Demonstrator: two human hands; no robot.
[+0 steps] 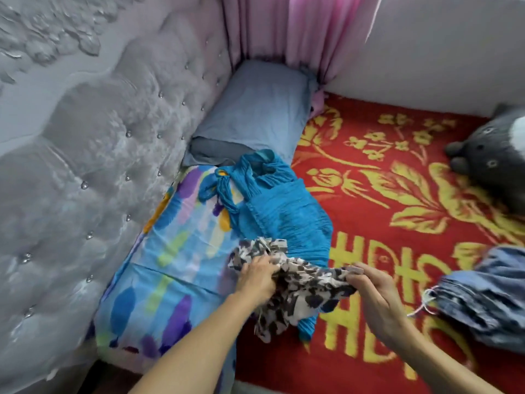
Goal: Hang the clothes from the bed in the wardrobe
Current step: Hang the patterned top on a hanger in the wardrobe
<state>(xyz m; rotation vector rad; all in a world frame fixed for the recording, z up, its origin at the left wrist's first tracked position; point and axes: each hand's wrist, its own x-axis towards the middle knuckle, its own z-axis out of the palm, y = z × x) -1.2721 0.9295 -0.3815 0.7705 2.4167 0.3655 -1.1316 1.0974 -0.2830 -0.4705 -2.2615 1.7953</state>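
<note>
A black-and-white patterned garment [295,297] is bunched between both my hands above the bed. My left hand [257,277] grips its left part, fingers curled into the cloth. My right hand [372,288] pinches its right edge between thumb and fingers. Under it lies a turquoise pleated dress [275,211], spread flat on the bed with its straps toward the pillow. A blue denim garment [483,297] lies crumpled at the right edge of the bed. No wardrobe is in view.
A red blanket with yellow flowers [397,194] covers the bed. A multicoloured pillow [170,265] and a blue-grey pillow [255,118] lie along the grey tufted headboard [99,166]. A grey plush toy [494,157] sits at the far right. Pink curtains [289,32] hang behind.
</note>
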